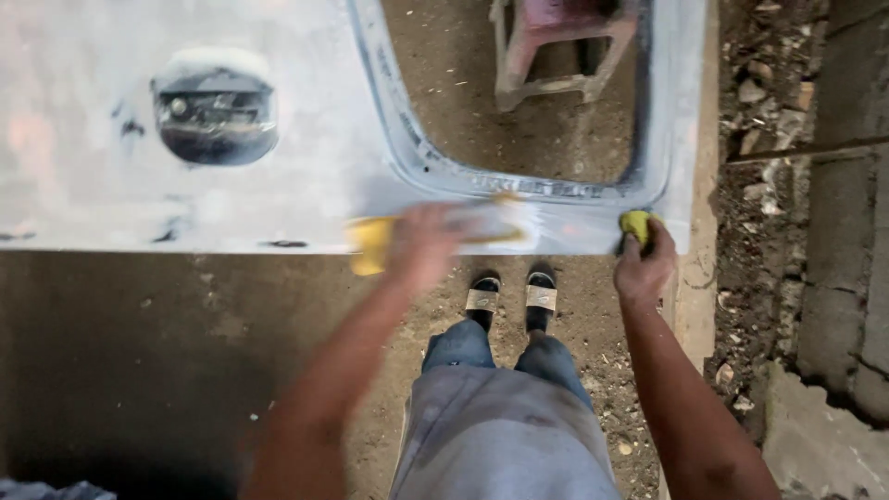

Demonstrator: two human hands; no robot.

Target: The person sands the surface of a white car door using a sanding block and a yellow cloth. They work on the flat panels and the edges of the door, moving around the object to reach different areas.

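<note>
left hand (421, 243): blurred, fingers grip yellow pad (372, 243) on grey car panel (185, 213) | right hand (645, 264): fingers clutch yellow sponge (635, 222) at panel corner | risk: fast strokes near window cutout (519, 111) could catch the edge and gouge it

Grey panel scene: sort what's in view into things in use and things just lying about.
In use: grey car door panel; left hand with blurred yellow pad; right hand holding yellow sponge.

Lying about: stool; rubble; concrete blocks.

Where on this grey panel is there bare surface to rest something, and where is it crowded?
Bare: the grey panel left of the round recess, and between it and the window opening. Crowded: the near edge, where the left hand and right hand work with yellow pads.
</note>
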